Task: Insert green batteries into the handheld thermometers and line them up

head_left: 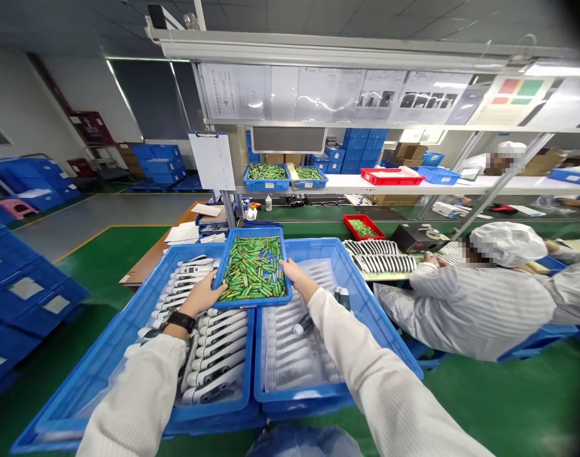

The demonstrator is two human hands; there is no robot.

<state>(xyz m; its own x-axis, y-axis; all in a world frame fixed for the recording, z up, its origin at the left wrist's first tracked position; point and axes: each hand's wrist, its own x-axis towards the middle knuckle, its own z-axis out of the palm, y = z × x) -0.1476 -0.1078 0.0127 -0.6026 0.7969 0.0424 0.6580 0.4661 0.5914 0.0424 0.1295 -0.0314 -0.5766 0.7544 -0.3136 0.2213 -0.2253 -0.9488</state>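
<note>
Between my hands is a blue tray [252,303] filled with small green batteries [254,266]. My left hand [204,295] is closed on its left edge, with the thumb over the rim. On the opposite side my right hand [296,277] grips the right rim. The tray is over two large blue bins. White handheld devices [218,355] lie in rows in the left bin [103,381]. In the right bin [380,330], clear plastic covers rows of pale parts [284,355], with a few dark-ended devices on top.
A co-worker [480,292] sits at the bench on the right, beside rows of white parts [385,262]. A red tray [363,227] of green pieces stands behind. The shelf [342,184] holds two blue trays of batteries [267,172]. Blue crates [23,292] are stacked at left.
</note>
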